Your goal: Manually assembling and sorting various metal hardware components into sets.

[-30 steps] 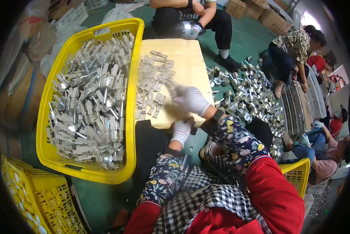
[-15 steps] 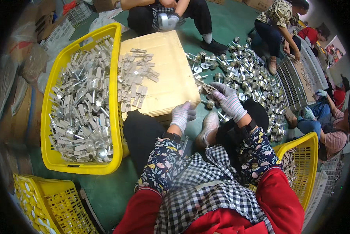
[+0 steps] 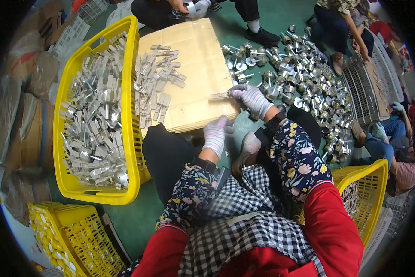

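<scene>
My right hand (image 3: 255, 101), in a striped work glove, pinches a pale grey plastic clip (image 3: 220, 95) over the right edge of a cardboard-topped stack (image 3: 196, 60). Below that, near the front edge of the stack, my left hand (image 3: 215, 136) is gloved too. Its fingers are loosely bent and nothing shows in them. More grey clips (image 3: 157, 78) lie loose on the left part of the cardboard. Right of my right hand, a heap of shiny metal cup-shaped pieces with stems (image 3: 290, 76) spreads over the green floor.
Left of the cardboard, a yellow basket (image 3: 132, 115) holds clips and metal-stemmed pieces. Two more yellow baskets stand at lower left (image 3: 85, 235) and lower right (image 3: 376, 203). A co-worker's shoe (image 3: 263, 37) rests beyond the cardboard; other people sit at right near a grey crate (image 3: 355, 87).
My right hand has moved left from above the metal pieces to the cardboard's edge, with the clip in its fingers. My left hand stays nearly in place. The view has shifted slightly.
</scene>
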`<control>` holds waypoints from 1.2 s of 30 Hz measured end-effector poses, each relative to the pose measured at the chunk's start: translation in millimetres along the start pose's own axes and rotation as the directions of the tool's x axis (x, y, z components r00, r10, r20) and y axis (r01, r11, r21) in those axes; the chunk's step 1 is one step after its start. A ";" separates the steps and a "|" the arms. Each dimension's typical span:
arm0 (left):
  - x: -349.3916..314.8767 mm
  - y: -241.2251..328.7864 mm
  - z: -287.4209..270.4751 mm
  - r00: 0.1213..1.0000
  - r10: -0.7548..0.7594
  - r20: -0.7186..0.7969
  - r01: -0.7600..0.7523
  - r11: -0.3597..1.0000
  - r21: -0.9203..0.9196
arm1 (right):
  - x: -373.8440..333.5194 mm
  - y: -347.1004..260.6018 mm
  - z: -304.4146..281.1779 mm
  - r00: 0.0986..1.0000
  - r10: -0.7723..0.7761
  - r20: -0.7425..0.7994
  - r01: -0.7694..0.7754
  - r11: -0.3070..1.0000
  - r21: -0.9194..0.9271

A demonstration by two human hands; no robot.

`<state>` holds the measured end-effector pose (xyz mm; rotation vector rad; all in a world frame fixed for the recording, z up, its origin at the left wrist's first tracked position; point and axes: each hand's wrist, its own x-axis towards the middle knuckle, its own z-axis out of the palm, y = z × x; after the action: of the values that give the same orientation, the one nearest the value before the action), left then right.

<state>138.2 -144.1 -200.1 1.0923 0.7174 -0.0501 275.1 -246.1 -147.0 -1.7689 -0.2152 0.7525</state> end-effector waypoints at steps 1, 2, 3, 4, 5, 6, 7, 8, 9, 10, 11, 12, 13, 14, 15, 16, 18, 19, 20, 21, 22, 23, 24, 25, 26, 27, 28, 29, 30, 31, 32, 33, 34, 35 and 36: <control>-1.1 -0.1 -0.5 1.000 -0.009 -0.004 0.009 1.000 0.001 | 1.4 1.8 0.4 0.999 0.031 -0.016 -0.031 0.999 0.018; -2.5 -0.4 -0.8 1.000 -0.007 -0.013 0.007 0.999 0.032 | 3.0 3.5 0.5 0.999 0.041 -0.014 -0.040 0.999 0.020; -5.1 1.0 -0.9 1.000 -0.004 -0.024 0.005 0.998 0.063 | 3.9 2.5 1.3 0.999 0.037 0.002 -0.037 0.999 -0.001; -7.5 1.2 -1.1 1.000 -0.013 -0.028 0.014 0.998 0.063 | 4.5 1.6 2.3 0.999 0.035 0.018 -0.034 0.999 -0.022; -9.9 0.9 -1.4 0.999 0.006 -0.053 -0.003 0.998 0.064 | 4.8 0.7 3.7 0.999 0.032 0.014 -0.032 0.999 -0.027; -10.7 -0.3 -0.5 0.997 0.026 -0.070 -0.021 0.998 0.066 | 5.9 2.5 2.2 0.999 0.040 0.010 -0.040 0.999 -0.026; -9.6 -2.8 -0.5 0.998 0.018 -0.067 -0.014 0.998 0.066 | 7.5 3.6 0.7 0.999 0.028 0.015 -0.027 0.999 -0.042; -8.0 -5.4 -0.7 0.998 0.034 -0.051 -0.031 0.998 0.053 | 8.7 4.5 -0.6 1.000 0.015 0.019 -0.014 0.998 -0.058; -6.8 -6.7 -0.8 0.998 0.052 -0.040 -0.050 0.998 0.039 | 9.9 3.9 0.2 1.000 0.006 0.016 -0.005 0.997 -0.072; -6.0 -7.5 -2.0 0.998 0.049 -0.041 -0.047 0.998 0.039 | 9.8 3.5 0.8 1.000 0.009 0.016 -0.008 0.997 -0.072; -5.3 -7.5 -4.1 0.999 0.042 -0.013 -0.042 0.999 0.027 | 9.6 2.5 0.9 1.000 -0.003 0.019 0.005 0.994 -0.111; -5.6 -6.9 -4.7 0.999 0.035 0.017 -0.035 0.999 0.015 | 8.7 1.2 1.4 1.000 -0.013 0.021 0.016 0.988 -0.151; -5.9 -6.3 -4.4 0.999 0.033 0.018 -0.033 0.999 0.014 | 8.3 0.8 2.6 1.000 -0.011 0.021 0.014 0.988 -0.151; -6.2 -5.4 -4.0 0.999 0.035 0.007 -0.036 0.999 0.036 | 7.9 -0.1 3.9 1.000 -0.017 0.006 0.018 0.987 -0.159; -6.5 -4.2 -3.4 0.999 0.040 -0.003 -0.040 0.997 0.060 | 7.9 0.2 4.2 1.000 -0.026 -0.009 0.024 0.986 -0.165; -6.4 -3.7 -3.1 0.999 0.040 -0.003 -0.040 0.997 0.060 | 8.1 0.5 4.3 1.000 -0.026 -0.009 0.024 0.986 -0.165; -6.6 -3.0 -2.1 0.999 0.041 -0.012 -0.040 0.996 0.076 | 9.6 0.8 4.4 1.000 -0.023 -0.006 0.021 0.980 -0.196; -6.9 -2.8 -1.6 0.999 0.042 -0.011 -0.041 0.996 0.075 | 10.3 1.2 4.6 1.000 -0.023 -0.006 0.022 0.980 -0.197; -7.2 -2.6 -1.2 0.999 0.047 -0.010 -0.046 0.997 0.069 | 11.0 1.6 4.9 1.000 -0.024 -0.011 0.021 0.979 -0.205; -7.4 -2.6 -1.1 0.999 0.052 -0.008 -0.052 0.997 0.064 | 12.2 3.0 5.2 1.000 -0.024 -0.017 0.020 0.977 -0.214; -6.9 -3.8 -1.3 0.999 0.053 -0.008 -0.053 0.997 0.063 | 13.3 4.4 5.4 1.000 -0.025 -0.016 0.021 0.976 -0.215; -6.0 -5.6 -1.5 0.998 0.068 -0.006 -0.067 0.996 0.065 | 14.2 5.9 5.2 0.999 -0.035 -0.016 0.031 0.977 -0.211; -5.8 -5.8 -2.1 0.997 0.082 -0.006 -0.082 0.994 0.068 | 15.0 6.7 5.7 0.999 -0.046 -0.014 0.042 0.977 -0.208; -5.8 -6.1 -2.6 0.997 0.083 -0.007 -0.082 0.994 0.067 | 15.7 7.6 5.9 0.999 -0.047 -0.012 0.043 0.977 -0.208; -5.7 -6.3 -3.2 0.996 0.090 -0.011 -0.089 0.993 0.082 | 16.4 8.4 5.9 0.998 -0.055 -0.012 0.051 0.975 -0.217; -5.8 -6.5 -3.3 0.995 0.097 -0.015 -0.095 0.991 0.096 | 16.0 7.5 6.2 0.998 -0.063 -0.013 0.058 0.972 -0.226; -5.4 -6.8 -3.3 0.995 0.096 -0.015 -0.095 0.991 0.095 | 15.7 6.6 6.4 0.998 -0.063 -0.012 0.058 0.972 -0.227; -4.9 -7.1 -3.4 0.996 0.088 -0.015 -0.086 0.993 0.083 | 15.1 5.6 5.9 0.999 -0.049 -0.010 0.046 0.972 -0.229; -4.4 -7.7 -3.3 0.997 0.079 -0.016 -0.077 0.994 0.071 | 14.5 4.9 5.4 0.999 -0.035 -0.007 0.033 0.972 -0.231; -4.0 -8.3 -3.3 0.997 0.078 -0.015 -0.077 0.995 0.070 | 13.8 4.3 5.2 0.999 -0.035 -0.007 0.032 0.972 -0.232; -3.5 -9.0 -3.2 0.996 0.085 -0.012 -0.083 0.994 0.072 | 13.1 3.7 4.7 0.998 -0.058 -0.005 0.054 0.962 -0.268; -3.0 -9.8 -4.2 0.996 0.092 -0.013 -0.091 0.993 0.075 | 11.2 -0.5 6.6 0.997 -0.081 0.001 0.078 0.950 -0.303; -2.4 -10.6 -4.9 0.996 0.092 -0.015 -0.090 0.993 0.073 | 9.7 -5.0 7.9 0.997 -0.081 0.004 0.078 0.950 -0.304; -1.7 -11.6 -5.4 0.996 0.089 -0.014 -0.088 0.994 0.065 | 8.6 -9.8 8.9 0.998 -0.041 -0.037 0.023 0.919 -0.394; -2.3 -10.9 -4.7 0.996 0.086 -0.011 -0.085 0.995 0.058 | 6.8 -13.6 9.5 0.996 -0.004 -0.084 -0.037 0.878 -0.477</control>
<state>129.9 -146.2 -208.7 1.1785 0.6836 0.0095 277.9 -230.5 -138.6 -2.2709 -0.3550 0.6722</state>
